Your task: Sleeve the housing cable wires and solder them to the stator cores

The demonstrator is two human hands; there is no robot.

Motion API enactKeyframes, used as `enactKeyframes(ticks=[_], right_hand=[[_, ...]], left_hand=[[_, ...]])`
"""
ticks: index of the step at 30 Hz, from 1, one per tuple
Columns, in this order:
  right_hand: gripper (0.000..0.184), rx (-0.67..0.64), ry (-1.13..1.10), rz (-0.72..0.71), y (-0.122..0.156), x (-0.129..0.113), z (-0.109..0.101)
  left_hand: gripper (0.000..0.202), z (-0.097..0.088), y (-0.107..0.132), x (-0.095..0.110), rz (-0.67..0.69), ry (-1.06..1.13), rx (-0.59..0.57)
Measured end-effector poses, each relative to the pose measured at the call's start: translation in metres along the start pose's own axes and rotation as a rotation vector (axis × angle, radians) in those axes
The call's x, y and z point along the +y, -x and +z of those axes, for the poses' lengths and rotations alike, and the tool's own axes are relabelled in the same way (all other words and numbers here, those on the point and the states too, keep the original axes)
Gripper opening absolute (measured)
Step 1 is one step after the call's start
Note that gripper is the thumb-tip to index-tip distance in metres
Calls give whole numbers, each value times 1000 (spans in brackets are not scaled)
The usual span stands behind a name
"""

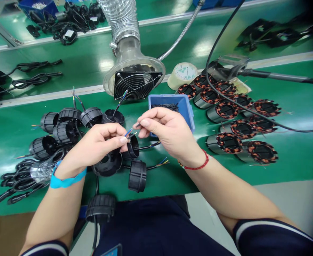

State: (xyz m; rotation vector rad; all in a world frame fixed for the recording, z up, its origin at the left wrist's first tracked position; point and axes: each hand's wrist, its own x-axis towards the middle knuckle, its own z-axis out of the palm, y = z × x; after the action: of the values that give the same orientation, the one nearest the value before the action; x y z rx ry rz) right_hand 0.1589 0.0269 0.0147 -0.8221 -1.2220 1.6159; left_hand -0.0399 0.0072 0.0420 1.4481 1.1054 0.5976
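Observation:
Between thumb and fingers, my left hand (pixel 109 138) pinches a cable's stripped wires; a blue wire (pixel 129 132) points up and right. Close beside it, my right hand (pixel 164 128) is closed in a pinch on a small dark tube (pixel 137 125), right by the wire ends. Below my left hand sits a round black housing (pixel 107 165), partly covered by it. Another black housing (pixel 137 176) lies on its side to the right, its cable ending in coloured wires. Behind my right hand, a blue bin (pixel 189 112) holds many thin dark pieces.
Several black housings (pixel 65 132) with cables stand at left, above bundled black cables (pixel 25 179). Copper-wound stators (pixel 227 143) fill the right side. A fan (pixel 137 85) under a duct (pixel 120 19) and a tape roll (pixel 183 74) are behind. One housing (pixel 101 209) hangs at the front edge.

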Motion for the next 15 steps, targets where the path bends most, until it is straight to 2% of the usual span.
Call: enactKeyframes(ticks=[7, 11, 15], right_hand=[[24, 6, 2, -3, 2, 0, 5], [25, -55, 51, 5, 2, -2, 4], [13, -98, 230, -63, 0, -3, 0]], left_hand=[[14, 0, 2, 0, 13, -64, -28], [15, 0, 1, 0, 4, -81, -25], [16, 0, 0, 0, 7, -95, -14]])
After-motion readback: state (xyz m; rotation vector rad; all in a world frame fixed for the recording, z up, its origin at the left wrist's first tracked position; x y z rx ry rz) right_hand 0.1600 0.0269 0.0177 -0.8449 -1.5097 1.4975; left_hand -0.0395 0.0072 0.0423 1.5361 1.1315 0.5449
